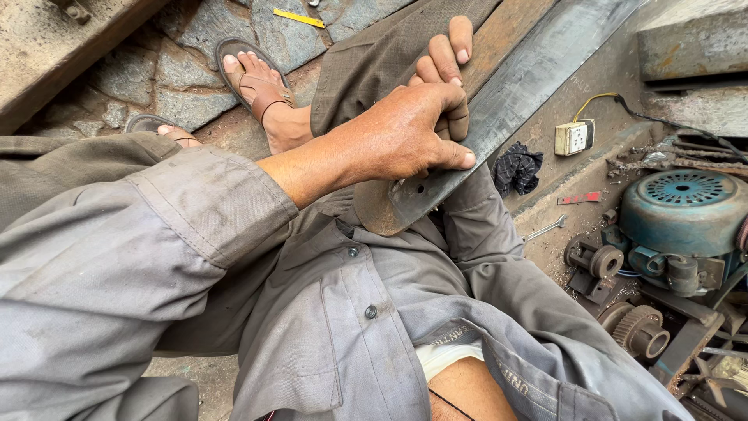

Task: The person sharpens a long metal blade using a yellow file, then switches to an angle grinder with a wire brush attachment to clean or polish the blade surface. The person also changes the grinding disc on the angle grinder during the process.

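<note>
**Both hands on a long steel blade across the lap**

Left hand (pixel 405 132) lies palm down on the near end of the blade (pixel 514 86), fingers curled over the far edge, thumb pressed flat on the metal. Closed grip on the blade.

Right hand (pixel 448 54) sits just beyond the left, mostly hidden by it. Only the fingers show, wrapped around the blade's edge; it grips the blade too. The two hands touch.

Blade: long, flat, grey, worn. Its rounded near end rests on the person's lap under the left hand and shows small holes. From the hands it runs away up and to the right, out of the picture.

Below the hands: grey work shirt (pixel 327 312) with buttons and a chest pocket. Left sleeve is rolled at the forearm.

Left of the hands: a foot in a brown sandal (pixel 257 82) on a stone floor (pixel 156 78). Beyond it, a yellow strip (pixel 299 18) lies on the stones.

Right of the hands: dark rag (pixel 517 168) just beside the blade. Further right, a white switch box (pixel 573 138) with a yellow wire, a small red piece (pixel 579 198), a spanner (pixel 545 228). Well apart on the right, a blue motor (pixel 686 218) with gears (pixel 639 327) near it.
</note>
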